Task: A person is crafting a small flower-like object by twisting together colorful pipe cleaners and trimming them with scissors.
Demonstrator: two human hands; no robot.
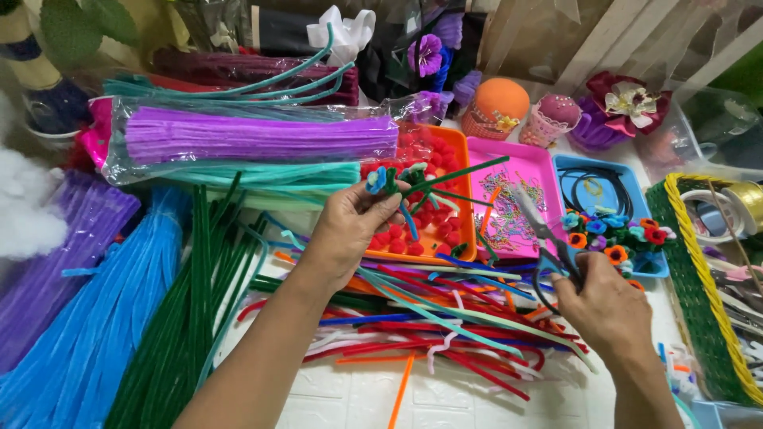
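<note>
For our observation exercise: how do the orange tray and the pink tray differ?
The orange tray holds red pompoms; the pink tray holds tiny scattered multicoloured bits. The left hand overlaps the orange tray; scissors in the right hand cross the pink tray. Both are shallow, rectangular, side by side.

Bright, even light; soft shadows; glare on plastic wrap (238, 111); slight wide-angle bending at edges; mostly sharp.
</note>
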